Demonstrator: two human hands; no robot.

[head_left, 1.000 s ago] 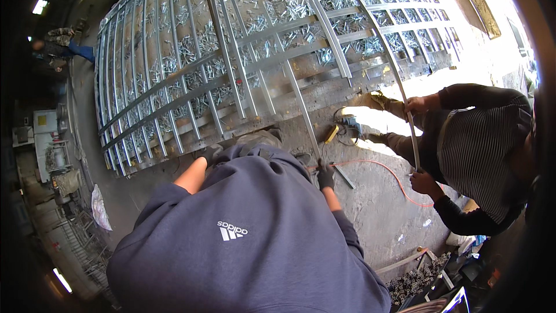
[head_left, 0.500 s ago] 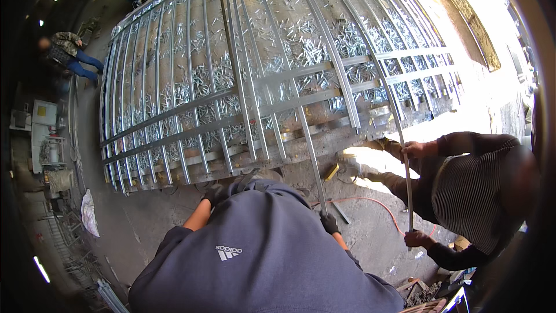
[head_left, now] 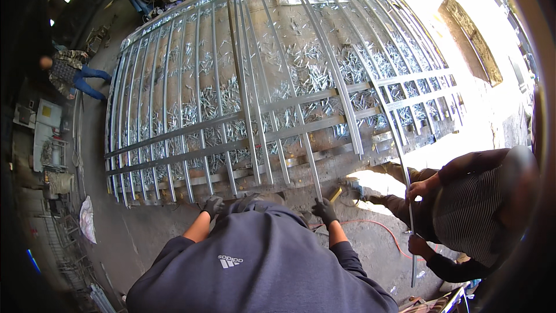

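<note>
My right hand [head_left: 325,211], in a dark glove, is closed on the near end of a long, thin metal bar [head_left: 310,159]. This bar runs away from me over two flat crosswise strips [head_left: 202,132] on a wide work table. My left hand [head_left: 214,206], gloved too, is at the table's near edge, just below the end of another bar [head_left: 207,168]. Its fingers are too small and dark to make out clearly. A co-worker at the right grips a separate long bar [head_left: 399,142] with both hands.
Many parallel bars and heaps of small shiny metal pieces [head_left: 315,81] cover the table. A red hose [head_left: 394,235] and a yellow object [head_left: 335,195] lie on the floor near my right hand. Another person [head_left: 69,72] stands at the far left; shelving and equipment [head_left: 52,139] line that side.
My right hand has moved forward with its bar, whose end is now nearer the table edge. The view has shifted, so the table appears lower. The co-worker's bar has changed position.
</note>
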